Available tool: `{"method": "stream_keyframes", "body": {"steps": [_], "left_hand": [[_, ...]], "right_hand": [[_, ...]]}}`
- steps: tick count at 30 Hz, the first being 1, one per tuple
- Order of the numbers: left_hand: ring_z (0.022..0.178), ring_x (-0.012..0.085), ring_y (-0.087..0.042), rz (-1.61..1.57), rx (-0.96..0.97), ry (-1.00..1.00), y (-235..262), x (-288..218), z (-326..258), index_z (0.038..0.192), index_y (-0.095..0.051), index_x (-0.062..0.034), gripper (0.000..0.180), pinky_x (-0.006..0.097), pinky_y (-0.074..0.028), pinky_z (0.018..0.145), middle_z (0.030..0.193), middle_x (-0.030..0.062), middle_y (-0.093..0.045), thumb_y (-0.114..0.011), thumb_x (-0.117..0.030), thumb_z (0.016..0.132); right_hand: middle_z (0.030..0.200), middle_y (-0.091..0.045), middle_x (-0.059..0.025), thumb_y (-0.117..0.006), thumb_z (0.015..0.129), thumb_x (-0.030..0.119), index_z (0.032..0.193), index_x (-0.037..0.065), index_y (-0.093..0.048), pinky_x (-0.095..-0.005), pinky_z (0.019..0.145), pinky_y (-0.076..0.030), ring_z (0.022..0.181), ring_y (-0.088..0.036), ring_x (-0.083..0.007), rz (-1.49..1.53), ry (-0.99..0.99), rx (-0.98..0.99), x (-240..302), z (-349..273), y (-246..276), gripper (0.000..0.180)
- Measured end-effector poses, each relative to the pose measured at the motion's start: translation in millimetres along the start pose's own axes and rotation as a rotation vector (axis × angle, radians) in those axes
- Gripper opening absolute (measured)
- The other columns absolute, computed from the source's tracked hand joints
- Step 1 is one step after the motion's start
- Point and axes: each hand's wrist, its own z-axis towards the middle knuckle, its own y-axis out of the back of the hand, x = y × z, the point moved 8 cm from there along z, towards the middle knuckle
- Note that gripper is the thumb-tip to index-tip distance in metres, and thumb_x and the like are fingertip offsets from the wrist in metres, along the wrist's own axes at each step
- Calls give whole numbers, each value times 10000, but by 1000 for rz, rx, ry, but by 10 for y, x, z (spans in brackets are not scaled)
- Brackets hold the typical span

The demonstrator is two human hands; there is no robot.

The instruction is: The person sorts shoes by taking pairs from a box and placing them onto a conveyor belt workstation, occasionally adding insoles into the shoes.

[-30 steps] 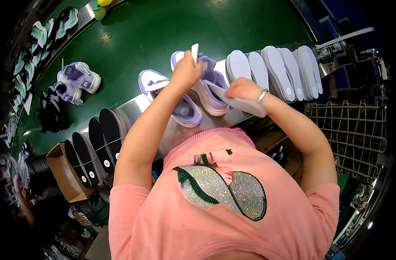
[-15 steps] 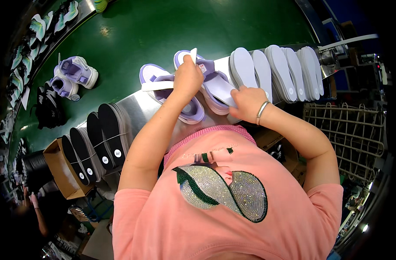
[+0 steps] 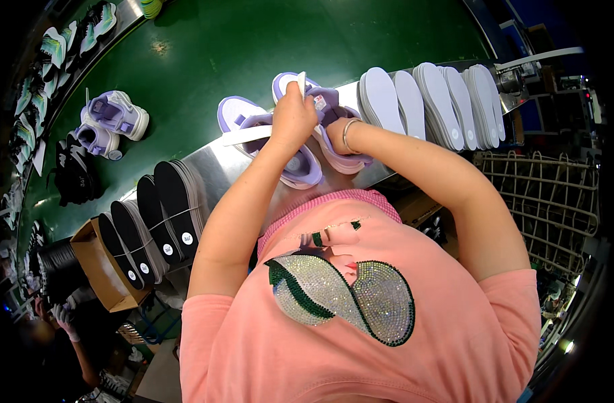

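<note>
Two lilac and white sneakers stand side by side in front of me, a left one [image 3: 301, 169] and a right one [image 3: 344, 163]. My left hand [image 3: 295, 119] is closed over the gap between them, round a thin white piece [image 3: 301, 82] whose end pokes up above the fingers. Another white length [image 3: 248, 135], perhaps the same piece, runs out below that hand across the left sneaker's opening. My right hand [image 3: 337, 134] reaches into the right sneaker, its fingers hidden by the collar. The insole inside that sneaker is out of sight.
White insoles [image 3: 438, 107] stand stacked along the metal ledge [image 3: 216, 158] at right, banded black insoles [image 3: 179, 208] at left. On the green table [image 3: 206, 67] are another lilac pair [image 3: 112, 121] and black shoes [image 3: 75, 171]. A cardboard box [image 3: 112, 289] and wire rack [image 3: 535, 201] flank me.
My right hand has pushed forward and left into the right sneaker. The white insole it held at the heel has gone from sight. My left hand stays nearly in place.
</note>
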Motion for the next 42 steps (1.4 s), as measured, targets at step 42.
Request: {"method": "stream_keyframes", "body": {"steps": [42], "left_hand": [[602,353,-569,501,333,111,-62,-42,-486,1266,-97,40,774,412,-452,534,681,221,-572,-518,-336,737]], "right_hand": [[851,-583,-144,-483,714,223,850,50,-555,-525,816,-259,844,-550,-255,470,11,-317,458,-665,-113,232]]}}
